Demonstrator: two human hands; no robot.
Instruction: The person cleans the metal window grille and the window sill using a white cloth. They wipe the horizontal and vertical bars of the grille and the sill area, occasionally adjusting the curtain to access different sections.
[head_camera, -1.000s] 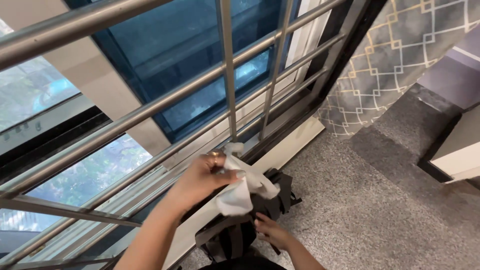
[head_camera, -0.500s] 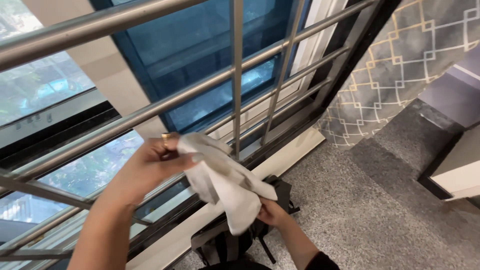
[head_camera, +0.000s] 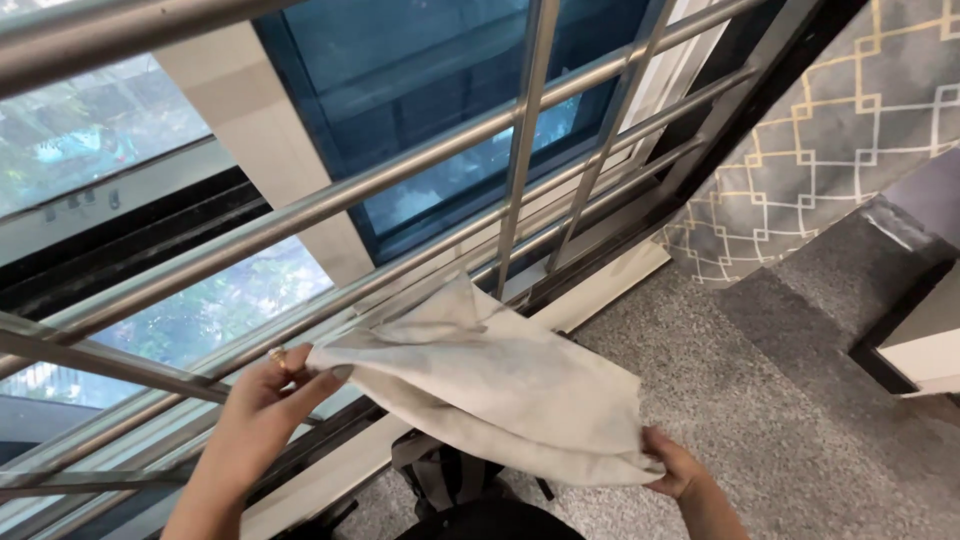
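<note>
By a railed window (head_camera: 430, 110), the left hand (head_camera: 262, 400) and right hand (head_camera: 673, 466) pinch a cloth's (head_camera: 490, 385) corners, spreading it; next, likely refolding.

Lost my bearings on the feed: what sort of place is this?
Probably an indoor stair landing by a window: steel railing bars, speckled stone steps and patterned wall tiles. Both hands hold a grey cloth.

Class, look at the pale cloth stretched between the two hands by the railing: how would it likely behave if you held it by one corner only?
The cloth sags and creases between the left hand and right hand, so it is probably floppy and would hang limp. Pinched fingers carry it, so it seems light. Its matte weave suggests little slipping.
</note>
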